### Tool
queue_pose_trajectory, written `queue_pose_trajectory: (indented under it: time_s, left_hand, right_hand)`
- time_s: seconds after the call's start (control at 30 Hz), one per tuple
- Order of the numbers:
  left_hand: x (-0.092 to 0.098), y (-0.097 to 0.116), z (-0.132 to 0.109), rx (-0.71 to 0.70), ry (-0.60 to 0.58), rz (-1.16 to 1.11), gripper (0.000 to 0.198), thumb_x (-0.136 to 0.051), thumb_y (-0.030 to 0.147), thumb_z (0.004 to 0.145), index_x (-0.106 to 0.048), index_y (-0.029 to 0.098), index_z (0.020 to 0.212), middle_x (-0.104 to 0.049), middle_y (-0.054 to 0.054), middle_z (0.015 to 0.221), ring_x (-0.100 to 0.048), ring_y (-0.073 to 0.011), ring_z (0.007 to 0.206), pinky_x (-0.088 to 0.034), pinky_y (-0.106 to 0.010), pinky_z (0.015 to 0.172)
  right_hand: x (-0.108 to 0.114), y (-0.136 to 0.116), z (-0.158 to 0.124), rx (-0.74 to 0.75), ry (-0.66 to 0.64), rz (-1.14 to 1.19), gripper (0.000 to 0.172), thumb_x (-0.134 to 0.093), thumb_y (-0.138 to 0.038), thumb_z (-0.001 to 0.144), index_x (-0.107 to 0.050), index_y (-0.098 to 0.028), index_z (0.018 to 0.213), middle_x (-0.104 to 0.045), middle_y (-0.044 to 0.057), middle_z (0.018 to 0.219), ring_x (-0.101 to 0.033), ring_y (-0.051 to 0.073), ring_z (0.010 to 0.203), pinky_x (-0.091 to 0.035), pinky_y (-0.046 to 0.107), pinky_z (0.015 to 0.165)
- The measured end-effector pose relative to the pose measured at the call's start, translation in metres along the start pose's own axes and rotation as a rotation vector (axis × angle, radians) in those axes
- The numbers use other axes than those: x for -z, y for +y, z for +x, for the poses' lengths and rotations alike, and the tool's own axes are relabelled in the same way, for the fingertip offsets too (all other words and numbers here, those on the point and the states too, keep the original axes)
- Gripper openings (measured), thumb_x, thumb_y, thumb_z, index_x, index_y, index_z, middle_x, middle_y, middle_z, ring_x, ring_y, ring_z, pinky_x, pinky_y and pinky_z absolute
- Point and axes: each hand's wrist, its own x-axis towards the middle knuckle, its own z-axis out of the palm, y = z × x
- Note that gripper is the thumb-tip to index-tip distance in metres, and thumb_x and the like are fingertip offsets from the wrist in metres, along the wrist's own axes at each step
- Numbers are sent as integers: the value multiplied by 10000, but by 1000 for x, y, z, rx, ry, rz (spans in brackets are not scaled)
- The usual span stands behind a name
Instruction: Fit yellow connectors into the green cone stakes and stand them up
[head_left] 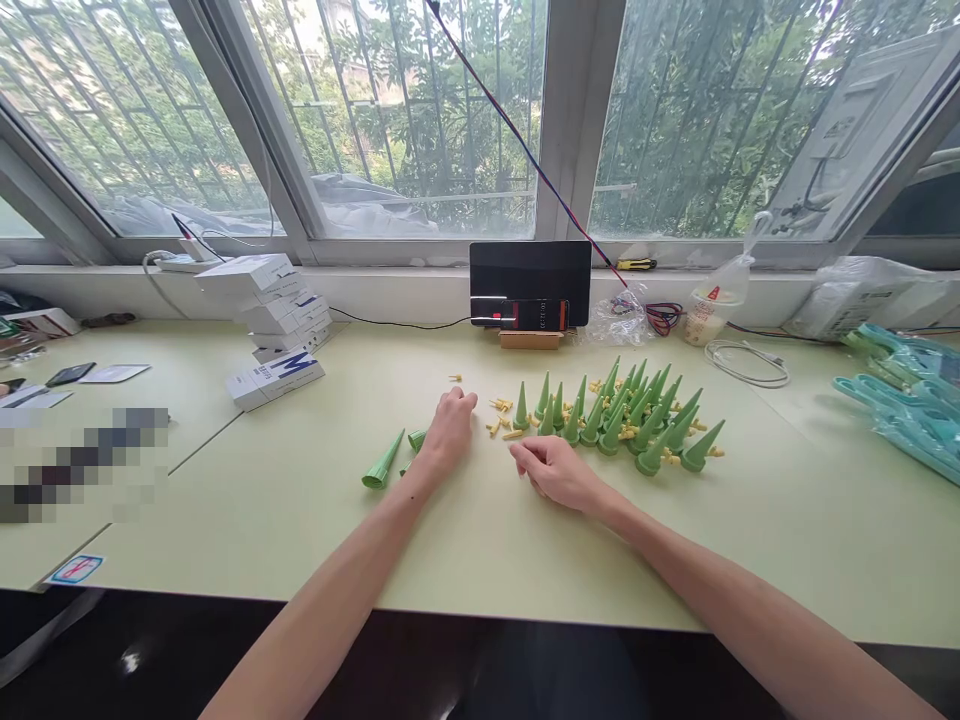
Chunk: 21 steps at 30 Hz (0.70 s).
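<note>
My left hand [450,428] rests on the pale green table [300,500], fingers curled, beside a green cone [382,464] lying on its side and a second green piece [416,439] partly under the hand. My right hand [551,468] lies knuckles up with fingers folded in, close to small yellow parts [501,418]. I cannot see anything inside either hand. Just right of it stand several upright green cones [630,415] mixed with more yellow parts.
A stack of white boxes [274,325] sits at the back left. A black screen with a phone [530,290] stands at the window sill. A cup in a bag [709,310], a white cable [746,362] and teal packets [907,400] lie to the right.
</note>
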Motion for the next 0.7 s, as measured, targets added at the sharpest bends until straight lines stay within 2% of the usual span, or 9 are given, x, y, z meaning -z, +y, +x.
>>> queue_pose_trajectory:
  time_s: [0.23,0.33,0.43,0.53,0.7]
  left_hand:
    - [-2,-1,2,-76,-1,-37,378,-340,-88,748,-612,159,838,-513,-74,877,-506,-188,750,-412,-283,662]
    - [0,1,1,-102,23,-9,304,-391,-21,807,-623,167,867,-532,-90,925,-531,-214,836,-435,-301,712]
    - [4,3,-2,0,31,117,187,-458,80,860,-624,156,901,-553,-134,971,-520,-287,975,-439,-350,778]
    - [7,2,-3,117,-36,211,156,-469,146,895,-621,151,931,-569,-159,994,-516,-320,994,-431,-381,782]
    - [6,-2,-2,113,-75,234,203,-425,95,896,-618,153,923,-581,-164,963,-519,-317,949,-412,-375,747]
  right_hand:
    - [0,0,0,14,3,-3,424,-415,-461,960,-455,-196,632,-381,-52,465,-367,106,438,-282,247,496]
    - [0,-1,0,14,-1,-4,424,-410,-460,962,-456,-196,633,-382,-51,466,-367,107,440,-284,249,500]
    - [0,-1,0,14,-4,-10,420,-408,-454,962,-460,-196,635,-384,-51,462,-364,107,442,-285,251,501]
    - [0,-1,0,15,0,-14,416,-411,-446,962,-462,-195,635,-385,-52,463,-364,106,444,-287,249,502]
    - [0,-1,0,14,0,-16,415,-409,-442,965,-465,-193,638,-383,-54,465,-363,103,444,-288,246,502]
